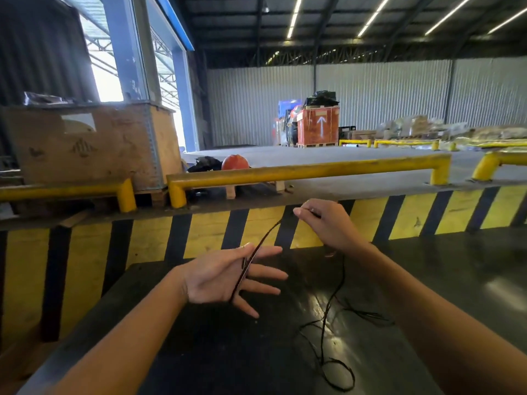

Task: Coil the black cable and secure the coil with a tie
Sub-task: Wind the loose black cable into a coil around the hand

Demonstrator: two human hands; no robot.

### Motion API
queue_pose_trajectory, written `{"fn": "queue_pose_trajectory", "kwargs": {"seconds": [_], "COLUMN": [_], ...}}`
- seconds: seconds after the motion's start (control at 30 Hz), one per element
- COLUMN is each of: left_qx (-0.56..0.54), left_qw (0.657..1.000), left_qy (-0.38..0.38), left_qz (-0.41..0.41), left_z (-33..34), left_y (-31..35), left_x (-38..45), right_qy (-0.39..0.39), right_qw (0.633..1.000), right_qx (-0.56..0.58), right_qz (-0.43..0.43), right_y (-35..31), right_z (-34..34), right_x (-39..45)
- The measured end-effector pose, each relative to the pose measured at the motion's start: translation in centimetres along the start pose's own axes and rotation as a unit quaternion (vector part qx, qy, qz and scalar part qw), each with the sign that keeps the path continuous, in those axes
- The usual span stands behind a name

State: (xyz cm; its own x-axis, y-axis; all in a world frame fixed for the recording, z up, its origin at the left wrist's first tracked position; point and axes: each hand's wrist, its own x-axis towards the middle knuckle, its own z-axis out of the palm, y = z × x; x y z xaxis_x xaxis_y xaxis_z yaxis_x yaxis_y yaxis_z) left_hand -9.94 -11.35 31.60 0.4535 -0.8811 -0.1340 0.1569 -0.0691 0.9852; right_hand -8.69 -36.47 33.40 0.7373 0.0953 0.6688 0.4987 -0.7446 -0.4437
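- Black cable [258, 248] runs taut from the right hand [328, 226] down across the left hand [228, 277]; the rest trails slack over the dark tabletop [199, 352] in loose loops [336, 374] near the right forearm.
- Left hand: palm up, fingers spread and straight, not clamped. Cable lies across the palm, passing between or over the fingers; exact routing is too blurred to tell. Looks like only a first turn or two, so coiling is at an early stage by my read.
- Right hand: fingertips pinched on the cable just above and beyond the left hand, other fingers curled in. It feeds the strand.
- No tie visible anywhere in view, so the securing step is not started.
- Risks from here:
  - Open left fingers give nothing to hold the wraps; if right-hand tension drops, turns likely slide off the fingertips.
  - Slack on the table crosses over itself in several places; pulling fast could draw a knot or kink into the coil.
  - Thin, limp cable: uneven tension probably gives mixed loop sizes and a messy bundle that is hard to tie.
  - Loose tail sits near the table's near edge; it may drop off and drag on the feed.
  - Tying needs a free hand; releasing either one without pinching the coil first could let it spring apart.
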Motion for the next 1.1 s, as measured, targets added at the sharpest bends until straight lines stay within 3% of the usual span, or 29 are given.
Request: {"fn": "queue_pose_trajectory", "kwargs": {"seconds": [0.07,0.1,0.13,0.23,0.33,0.43,0.53,0.63,0.73,0.8,0.87,0.93,1.0,1.1], "left_qx": [-0.108,-0.147,-0.167,-0.112,0.028,0.228,0.258,0.223,0.167,0.089,-0.024,-0.089,-0.062,0.062], "left_qw": [0.986,0.974,0.965,0.938,0.910,0.885,0.919,0.956,0.983,0.996,0.994,0.969,0.939,0.911], "left_qy": [-0.083,-0.088,-0.063,0.151,0.294,0.365,0.296,0.187,0.062,0.007,-0.015,0.048,0.168,0.299], "left_qz": [0.095,0.145,0.191,0.292,0.292,0.176,0.042,-0.045,-0.050,0.003,0.107,0.225,0.294,0.279], "left_z": [1.8,2.6,3.4,3.7,0.7,-2.7,-3.1,-0.9,1.4,2.5,3.4,3.7,3.2,1.6], "left_y": [0.9,1.5,2.4,4.8,4.8,3.3,1.5,0.8,1.1,1.7,3.2,5.2,6.6,6.5], "left_x": [1.2,1.8,2.3,2.6,1.8,0.1,-0.5,0.3,1.1,1.4,1.6,1.6,1.4,1.6], "right_qy": [-0.040,-0.082,-0.125,-0.234,-0.311,-0.328,-0.238,-0.114,0.018,0.021,-0.059,-0.171,-0.260,-0.336], "right_qw": [0.999,0.996,0.990,0.967,0.947,0.939,0.957,0.984,0.997,0.999,0.998,0.985,0.964,0.940], "right_qx": [0.026,0.044,0.064,0.099,0.064,-0.014,-0.076,-0.065,-0.005,-0.002,-0.023,0.004,0.044,0.038], "right_qz": [0.006,-0.012,-0.030,-0.026,-0.050,-0.099,-0.148,-0.124,-0.074,-0.032,-0.009,0.022,0.018,-0.046], "right_y": [-0.3,-0.8,-1.6,-4.3,-4.8,-3.8,-2.9,-2.2,-1.2,-0.1,0.8,-0.5,-3.0,-5.5], "right_z": [2.2,3.6,4.9,7.1,5.8,1.9,-2.0,-4.3,-3.6,-1.4,1.9,4.7,6.1,5.1], "right_x": [-1.2,-2.4,-3.8,-7.5,-7.4,-4.7,-1.3,1.7,2.8,1.9,-0.3,-3.3,-5.6,-5.7]}}
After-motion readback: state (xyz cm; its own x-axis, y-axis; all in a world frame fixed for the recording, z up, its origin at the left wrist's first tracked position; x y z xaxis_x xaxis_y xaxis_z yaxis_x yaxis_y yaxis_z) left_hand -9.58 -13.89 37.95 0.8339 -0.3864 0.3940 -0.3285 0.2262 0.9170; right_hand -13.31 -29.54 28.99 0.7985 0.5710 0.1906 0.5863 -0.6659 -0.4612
